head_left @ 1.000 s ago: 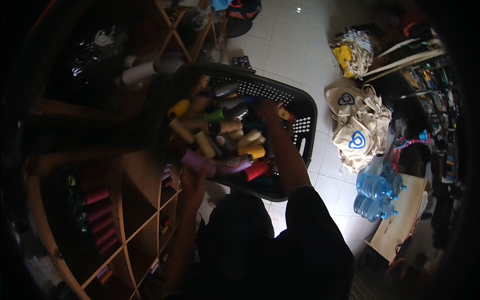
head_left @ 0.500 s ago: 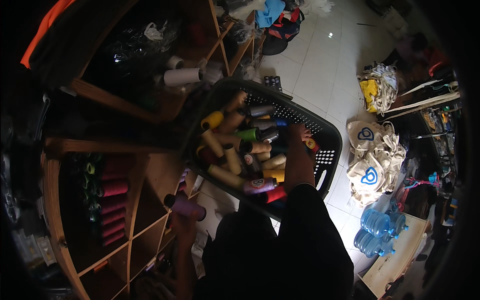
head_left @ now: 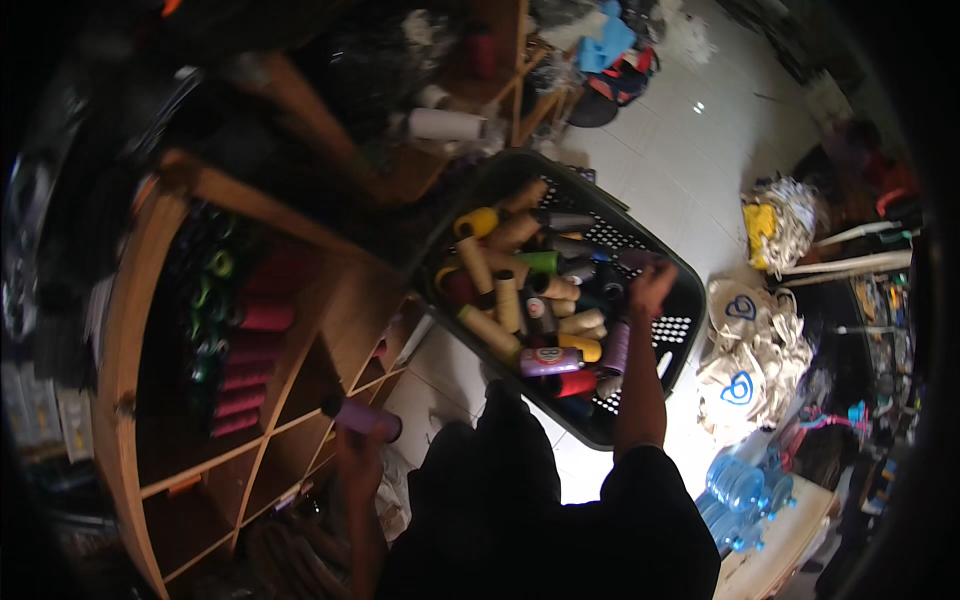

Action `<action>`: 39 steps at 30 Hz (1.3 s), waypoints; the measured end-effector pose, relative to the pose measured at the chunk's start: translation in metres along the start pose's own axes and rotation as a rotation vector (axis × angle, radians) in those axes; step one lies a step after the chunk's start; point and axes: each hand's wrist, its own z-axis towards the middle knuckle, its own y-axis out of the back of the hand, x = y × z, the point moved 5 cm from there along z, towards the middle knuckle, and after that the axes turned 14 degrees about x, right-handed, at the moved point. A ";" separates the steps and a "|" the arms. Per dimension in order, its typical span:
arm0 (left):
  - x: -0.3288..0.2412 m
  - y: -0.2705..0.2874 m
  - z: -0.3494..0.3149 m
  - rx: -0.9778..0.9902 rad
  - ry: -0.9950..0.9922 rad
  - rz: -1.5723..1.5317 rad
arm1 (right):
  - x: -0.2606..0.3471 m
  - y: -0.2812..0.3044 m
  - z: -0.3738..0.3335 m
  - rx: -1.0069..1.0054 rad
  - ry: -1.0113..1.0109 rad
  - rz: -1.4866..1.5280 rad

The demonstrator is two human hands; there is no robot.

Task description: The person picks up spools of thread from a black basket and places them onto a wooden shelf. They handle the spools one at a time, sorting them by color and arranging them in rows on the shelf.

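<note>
My left hand [head_left: 358, 452], left of the basket, is closed around a purple thread cone [head_left: 366, 418]. Inside the dark plastic basket [head_left: 685, 335], my right hand [head_left: 652, 288] is by the right wall. A dark purplish cone [head_left: 636, 259] lies at its fingers; motion blur hides whether it is gripped. Below that hand a purple cone [head_left: 618, 346] leans near the wall. Many cones are heaped there: a yellow cone [head_left: 476, 222], a green cone [head_left: 541, 262], a red cone [head_left: 574, 383], another purple cone [head_left: 550, 361], and several beige cones or bare tubes [head_left: 507, 302].
On the left stands a wooden shelf [head_left: 335, 300] with pink cones [head_left: 240, 398] and green ones. A white cone [head_left: 445, 124] lies beyond it. Cloth bags [head_left: 745, 375] and blue water bottles [head_left: 738, 485] sit on the right. Tiled floor [head_left: 660, 140] lies beyond the basket.
The view has turned, shifting the basket rightward in the picture. My right hand has moved nearer its right wall, and its forearm uncovers a purple cone. The left hand keeps its purple cone.
</note>
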 end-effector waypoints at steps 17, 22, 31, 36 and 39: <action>0.041 0.092 -0.098 -0.243 -0.084 -0.393 | 0.334 0.019 -0.286 1.264 -0.707 1.471; 0.074 0.134 -0.147 -0.461 -0.192 -0.402 | 0.441 -0.002 -0.398 1.695 -0.613 1.353; 0.073 0.218 -0.216 -0.713 -0.281 -0.270 | 0.586 -0.057 -0.502 1.910 0.118 1.137; 0.068 0.261 -0.211 -0.789 -0.346 -0.187 | 0.659 -0.109 -0.504 1.501 0.524 1.205; 0.060 0.272 -0.210 -0.770 -0.347 -0.163 | 0.673 -0.137 -0.498 1.253 0.686 0.864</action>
